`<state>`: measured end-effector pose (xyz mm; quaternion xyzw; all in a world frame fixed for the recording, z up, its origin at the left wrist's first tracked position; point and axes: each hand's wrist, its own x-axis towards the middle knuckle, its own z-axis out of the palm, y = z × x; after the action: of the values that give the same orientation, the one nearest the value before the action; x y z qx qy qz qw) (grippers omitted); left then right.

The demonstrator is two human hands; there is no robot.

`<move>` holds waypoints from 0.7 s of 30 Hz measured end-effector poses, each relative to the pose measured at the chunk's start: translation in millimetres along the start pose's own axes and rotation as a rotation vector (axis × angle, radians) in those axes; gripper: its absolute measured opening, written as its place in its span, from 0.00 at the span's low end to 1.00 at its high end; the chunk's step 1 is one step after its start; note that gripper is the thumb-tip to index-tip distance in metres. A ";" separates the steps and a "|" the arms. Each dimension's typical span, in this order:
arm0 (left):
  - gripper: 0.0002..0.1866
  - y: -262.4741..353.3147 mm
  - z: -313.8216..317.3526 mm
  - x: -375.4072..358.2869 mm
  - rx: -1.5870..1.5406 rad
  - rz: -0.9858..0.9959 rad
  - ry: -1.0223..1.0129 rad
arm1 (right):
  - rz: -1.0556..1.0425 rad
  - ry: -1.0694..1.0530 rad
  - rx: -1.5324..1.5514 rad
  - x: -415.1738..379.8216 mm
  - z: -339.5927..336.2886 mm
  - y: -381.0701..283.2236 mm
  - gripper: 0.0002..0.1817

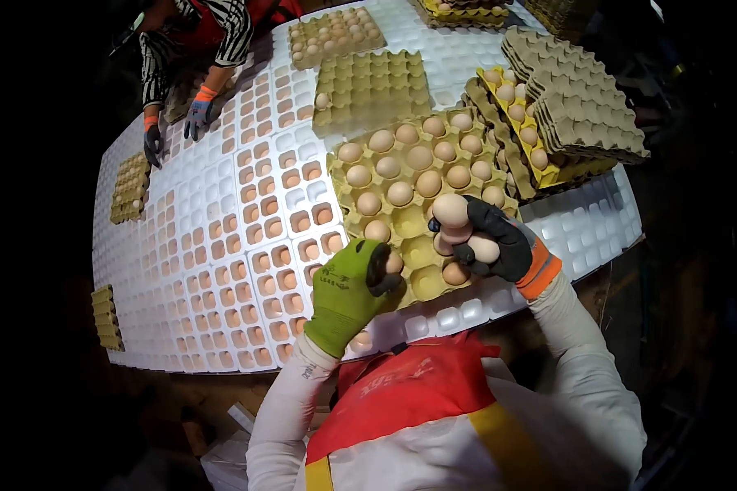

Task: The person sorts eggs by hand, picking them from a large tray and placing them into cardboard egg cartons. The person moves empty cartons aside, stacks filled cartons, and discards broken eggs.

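My left hand (pixel 352 286), in a green glove with dark fingertips, is curled round an egg (pixel 394 263) at the lower left edge of a yellowish egg tray (pixel 350 182). My right hand (pixel 499 241), in a black glove with an orange cuff, clutches several eggs (pixel 451 210) above the right part of that tray. Rows of eggs fill the tray's far part, while several cups near my hands hold none. Left of the tray, white plastic trays (pixel 313 193) hold single eggs in many square cups.
Grey cardboard trays (pixel 577 94) lean in a stack at the right, over yellow trays (pixel 526 131) with eggs. Beyond my tray lie another yellowish tray (pixel 373 86) and one with eggs (pixel 336 37). A co-worker's gloved hands (pixel 197 119) are at the upper left.
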<state>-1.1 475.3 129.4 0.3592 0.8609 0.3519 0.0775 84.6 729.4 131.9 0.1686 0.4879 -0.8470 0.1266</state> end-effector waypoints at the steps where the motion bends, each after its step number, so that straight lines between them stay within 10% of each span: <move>1: 0.21 -5.8 -5.8 0.8 -0.189 -0.147 -0.038 | -0.074 -0.046 -0.071 -2.8 -3.0 12.2 0.22; 6: 0.31 -27.1 -24.1 -10.4 -1.195 -0.362 0.046 | -0.055 -0.151 0.349 -2.9 9.6 43.4 0.27; 10: 0.18 -19.5 -13.0 19.2 0.146 0.062 0.148 | 0.073 -0.198 0.579 5.8 20.9 55.4 0.27; 14: 0.10 -12.6 18.8 40.7 0.609 -0.025 -0.032 | 0.047 -0.191 0.510 2.9 28.6 53.6 0.26; 18: 0.14 -17.2 -17.1 43.6 0.302 -0.047 -0.012 | 0.102 -0.186 0.738 -2.6 32.1 60.8 0.27; 21: 0.25 -67.9 -48.6 28.0 -0.940 -0.258 -0.128 | 0.066 -0.108 0.666 -4.6 58.6 54.4 0.27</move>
<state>-78.6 433.9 123.8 0.1966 0.6401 0.6670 0.3267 99.9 652.0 118.5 0.1713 0.1715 -0.9630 0.1174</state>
